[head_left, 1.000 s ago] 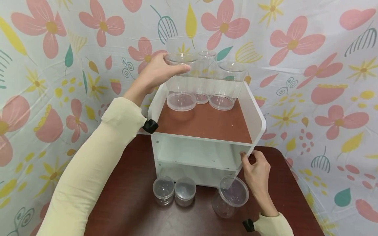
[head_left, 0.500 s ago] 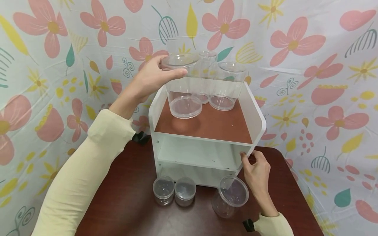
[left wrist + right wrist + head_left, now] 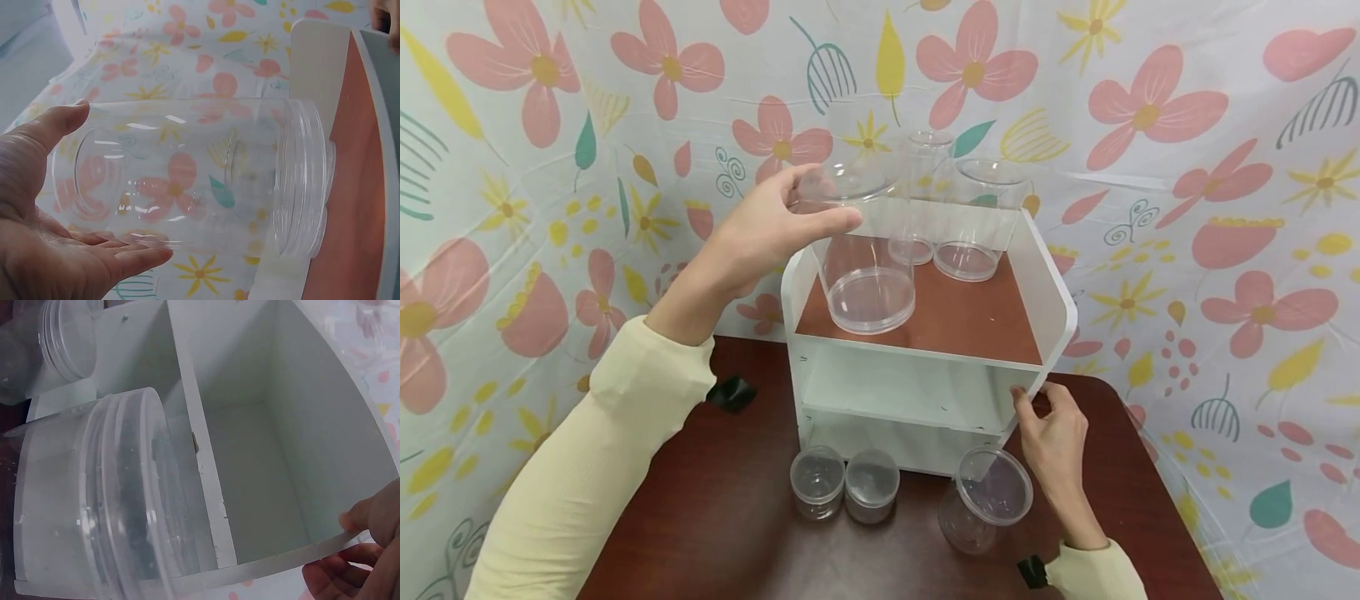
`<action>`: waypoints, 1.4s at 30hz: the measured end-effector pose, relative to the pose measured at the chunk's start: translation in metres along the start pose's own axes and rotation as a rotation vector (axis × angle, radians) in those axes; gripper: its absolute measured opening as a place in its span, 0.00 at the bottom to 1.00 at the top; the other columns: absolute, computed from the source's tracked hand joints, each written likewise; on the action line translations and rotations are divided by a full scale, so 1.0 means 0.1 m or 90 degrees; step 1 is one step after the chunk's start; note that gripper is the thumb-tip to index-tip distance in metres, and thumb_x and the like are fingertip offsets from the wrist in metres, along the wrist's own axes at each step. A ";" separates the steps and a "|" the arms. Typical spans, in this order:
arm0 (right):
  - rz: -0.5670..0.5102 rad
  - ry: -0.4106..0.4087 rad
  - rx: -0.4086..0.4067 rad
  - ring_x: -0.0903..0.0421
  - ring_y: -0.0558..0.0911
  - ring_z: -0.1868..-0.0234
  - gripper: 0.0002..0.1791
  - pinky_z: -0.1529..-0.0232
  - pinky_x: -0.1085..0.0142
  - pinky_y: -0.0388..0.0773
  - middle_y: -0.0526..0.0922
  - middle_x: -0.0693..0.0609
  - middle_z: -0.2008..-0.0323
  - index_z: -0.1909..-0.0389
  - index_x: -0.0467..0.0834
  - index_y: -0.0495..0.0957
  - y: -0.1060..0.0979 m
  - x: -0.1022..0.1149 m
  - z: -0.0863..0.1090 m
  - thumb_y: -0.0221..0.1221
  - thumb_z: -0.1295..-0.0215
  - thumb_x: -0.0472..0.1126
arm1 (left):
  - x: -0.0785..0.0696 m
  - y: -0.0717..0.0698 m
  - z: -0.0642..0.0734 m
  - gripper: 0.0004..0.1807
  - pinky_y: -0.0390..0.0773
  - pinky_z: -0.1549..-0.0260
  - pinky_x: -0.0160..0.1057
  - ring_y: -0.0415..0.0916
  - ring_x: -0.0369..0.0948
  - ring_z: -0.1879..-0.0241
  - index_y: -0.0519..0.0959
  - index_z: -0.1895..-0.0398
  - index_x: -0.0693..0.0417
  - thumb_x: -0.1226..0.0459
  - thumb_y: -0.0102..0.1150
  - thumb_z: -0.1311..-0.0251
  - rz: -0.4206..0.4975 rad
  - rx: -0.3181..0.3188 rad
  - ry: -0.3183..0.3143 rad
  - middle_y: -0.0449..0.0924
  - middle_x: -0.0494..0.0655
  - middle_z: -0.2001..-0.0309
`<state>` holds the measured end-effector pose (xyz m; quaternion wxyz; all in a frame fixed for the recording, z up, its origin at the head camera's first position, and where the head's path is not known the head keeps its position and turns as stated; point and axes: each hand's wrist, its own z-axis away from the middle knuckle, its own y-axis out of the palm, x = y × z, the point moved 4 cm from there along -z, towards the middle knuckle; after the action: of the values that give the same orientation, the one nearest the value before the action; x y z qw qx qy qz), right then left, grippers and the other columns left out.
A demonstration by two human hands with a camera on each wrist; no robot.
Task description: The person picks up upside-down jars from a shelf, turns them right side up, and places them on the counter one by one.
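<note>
In the head view my left hand (image 3: pixel 767 229) holds a tall clear plastic jar (image 3: pixel 872 296) by its upper end, thumb on the near side and fingers behind. The left wrist view shows the ridged end of this jar (image 3: pixel 300 181) pointing toward the brown top of the white shelf unit (image 3: pixel 1051 287). Down at the unit's right side, my right hand (image 3: pixel 1055 442) pinches the front edge of the side panel. Thumb and fingertips on either side of that edge show in the right wrist view. Two more clear jars, a slim one (image 3: pixel 928 187) and a wider one (image 3: pixel 981 221), stand at the back of the top.
On the dark wooden table (image 3: pixel 760 542), two small lidded jars (image 3: pixel 817 483) stand side by side before the unit. A larger clear jar (image 3: pixel 983 504) with a lid stands close to my right hand. Flowered cloth (image 3: pixel 1150 183) hangs behind and around.
My left hand has drawn the tall jar toward me and lower, away from the two jars at the back. My right hand stays on the side panel.
</note>
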<state>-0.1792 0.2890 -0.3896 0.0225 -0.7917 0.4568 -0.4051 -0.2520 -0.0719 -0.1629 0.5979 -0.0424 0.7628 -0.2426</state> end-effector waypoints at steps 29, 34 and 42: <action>0.011 0.007 0.000 0.54 0.77 0.67 0.08 0.66 0.75 0.67 0.84 0.39 0.65 0.61 0.30 0.83 0.01 -0.03 -0.01 0.68 0.36 0.31 | 0.31 0.21 0.61 0.44 0.79 0.46 0.37 0.82 0.39 0.53 0.52 0.20 0.61 0.70 0.64 0.35 0.262 0.076 0.112 0.74 0.59 0.39; 0.011 0.010 0.003 0.52 0.79 0.67 0.08 0.66 0.78 0.67 0.84 0.39 0.64 0.60 0.29 0.83 0.01 -0.03 0.00 0.68 0.36 0.31 | 0.41 0.29 0.69 0.48 0.78 0.45 0.36 0.80 0.43 0.46 0.52 0.20 0.62 0.63 0.70 0.36 0.301 0.100 0.124 0.70 0.62 0.33; 0.014 0.017 0.009 0.54 0.78 0.67 0.09 0.67 0.82 0.66 0.85 0.39 0.63 0.58 0.29 0.84 0.01 -0.04 0.00 0.68 0.36 0.31 | 0.56 0.44 0.79 0.45 0.77 0.42 0.36 0.72 0.50 0.33 0.53 0.20 0.59 0.70 0.66 0.36 0.299 0.121 0.108 0.64 0.53 0.25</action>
<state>-0.1808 0.2913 -0.3920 0.0265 -0.7809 0.4630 -0.4185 -0.1839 -0.0781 -0.2443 0.5728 0.2130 0.7730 -0.1706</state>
